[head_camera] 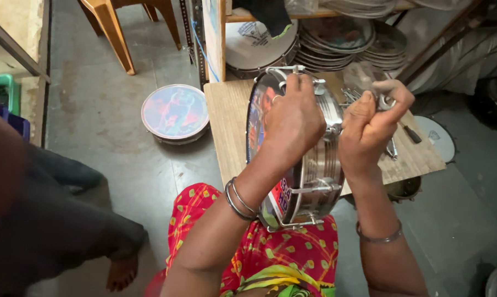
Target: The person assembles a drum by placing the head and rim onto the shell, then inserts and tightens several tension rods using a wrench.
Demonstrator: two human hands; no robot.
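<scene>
The shiny drum [314, 159] stands on its edge at the tabletop's [229, 126] near edge. The left hand [293, 118] holds its rim. The right hand [369, 124] pinches a small metal tool [386, 102]. More small metal parts [351, 94] lie at the back edge.

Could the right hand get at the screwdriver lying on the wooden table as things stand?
Probably yes. The right hand is above the wooden table, close to the screwdriver, with nothing between them. But its fingers already pinch a small metal part, which it would likely need to drop first.
</scene>
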